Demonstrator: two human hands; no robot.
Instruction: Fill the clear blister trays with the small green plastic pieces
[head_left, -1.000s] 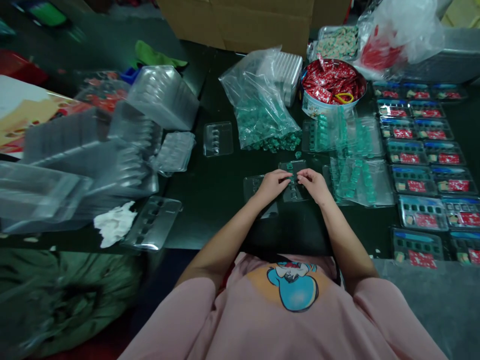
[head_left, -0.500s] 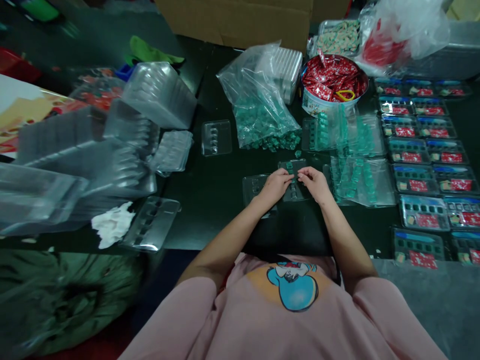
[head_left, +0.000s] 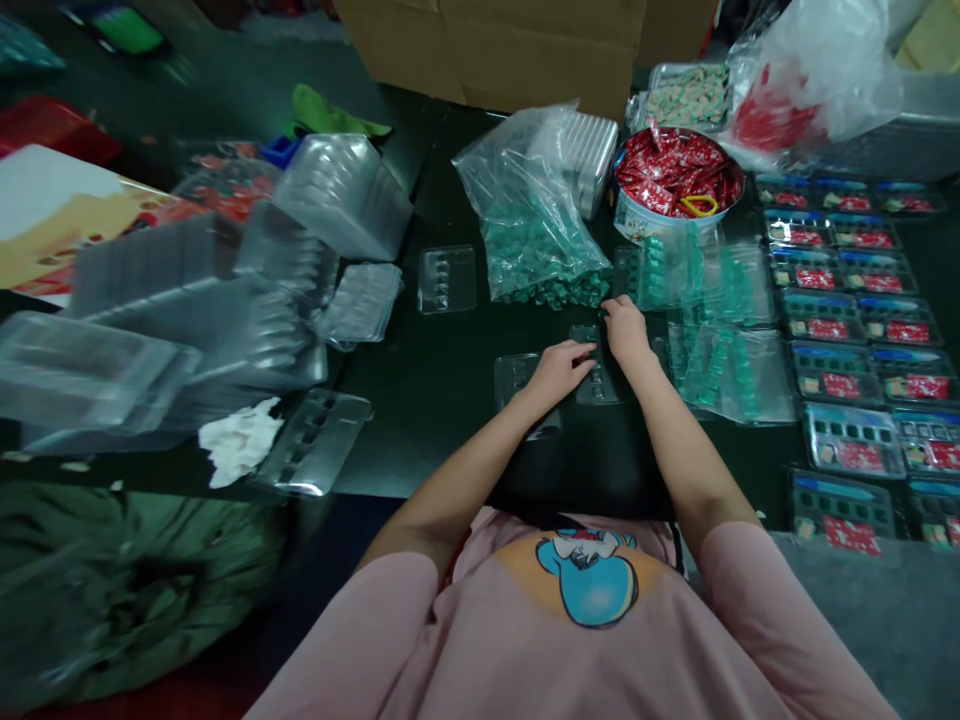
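Note:
My left hand (head_left: 559, 372) lies over a small clear plastic tray (head_left: 600, 392) in front of me, its fingers bent onto the tray's left side and holding it. Green bits show in the upper slots of this tray, partly covered by the fingers. Just past its far right corner, my right hand (head_left: 626, 328) has its fingertips pinched together on a small green piece, mostly hidden by the fingers. Right beyond those fingertips is a heap of loose green pieces (head_left: 555, 292), spilling from a clear plastic bag (head_left: 510, 175). Another clear tray (head_left: 514, 378) sits partly under my left wrist.
Stacked clear trays (head_left: 187, 320) fill the left side. Bagged green strips (head_left: 731, 370) lie to the right, beside rows of filled packs (head_left: 840, 375). A round tin (head_left: 634, 215) of red packets stands behind, near a cardboard box (head_left: 495, 55). Crumpled white tissue (head_left: 240, 440) lies front left.
My right hand has moved away from the tray, forward to the loose green piece by the heap. My left hand stays at the tray. The whole view has shifted slightly.

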